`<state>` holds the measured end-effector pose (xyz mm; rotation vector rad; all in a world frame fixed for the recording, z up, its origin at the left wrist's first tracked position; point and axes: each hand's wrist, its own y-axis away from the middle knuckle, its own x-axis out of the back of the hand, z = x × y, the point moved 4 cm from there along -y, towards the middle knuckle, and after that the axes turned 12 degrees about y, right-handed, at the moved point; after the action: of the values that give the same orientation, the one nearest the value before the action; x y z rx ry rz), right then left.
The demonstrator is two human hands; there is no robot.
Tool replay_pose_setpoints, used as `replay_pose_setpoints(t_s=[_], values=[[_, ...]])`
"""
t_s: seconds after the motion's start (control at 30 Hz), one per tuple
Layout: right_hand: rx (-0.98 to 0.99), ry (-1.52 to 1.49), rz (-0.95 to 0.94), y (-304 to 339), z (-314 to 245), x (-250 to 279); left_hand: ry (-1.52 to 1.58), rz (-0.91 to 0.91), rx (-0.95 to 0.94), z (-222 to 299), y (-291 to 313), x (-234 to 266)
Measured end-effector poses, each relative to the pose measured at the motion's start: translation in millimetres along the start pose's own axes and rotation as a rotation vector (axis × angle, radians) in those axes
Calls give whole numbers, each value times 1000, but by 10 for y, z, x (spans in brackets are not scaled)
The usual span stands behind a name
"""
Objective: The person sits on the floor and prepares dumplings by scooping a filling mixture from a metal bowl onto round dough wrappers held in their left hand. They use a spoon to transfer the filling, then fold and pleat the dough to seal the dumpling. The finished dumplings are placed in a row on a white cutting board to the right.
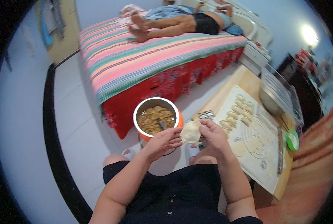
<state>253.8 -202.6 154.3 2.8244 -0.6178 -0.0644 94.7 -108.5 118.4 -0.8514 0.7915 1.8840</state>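
I have both hands pinched on the dumpling wrapper (191,131), left hand (163,141) at its 9 o'clock edge, right hand (212,135) at 3 o'clock; I judge it light, soft and easily torn, best gripped at the rim. The filling bowl (140,111) sits just beyond at 11 o'clock, finished dumplings (235,114) on the worktop (248,80) at 2 o'clock; nothing obstructs.

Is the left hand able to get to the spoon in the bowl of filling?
Probably yes. The left hand is right beside the bowl, whose top is open, and the spoon sticks up. It holds the dumpling wrapper though.
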Motion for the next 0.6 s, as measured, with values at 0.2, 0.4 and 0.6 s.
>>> replay_pose_setpoints(t_s=[0.2,0.4,0.6], values=[[21,125,-138,-612,360,-677,-400,324,-167,218,40,547],[68,-69,-185,-875,435,-1022,-203,460,-424,365,-3,895],[121,102,-172,-1138,655,-1030,-150,441,-321,421,-105,1070]])
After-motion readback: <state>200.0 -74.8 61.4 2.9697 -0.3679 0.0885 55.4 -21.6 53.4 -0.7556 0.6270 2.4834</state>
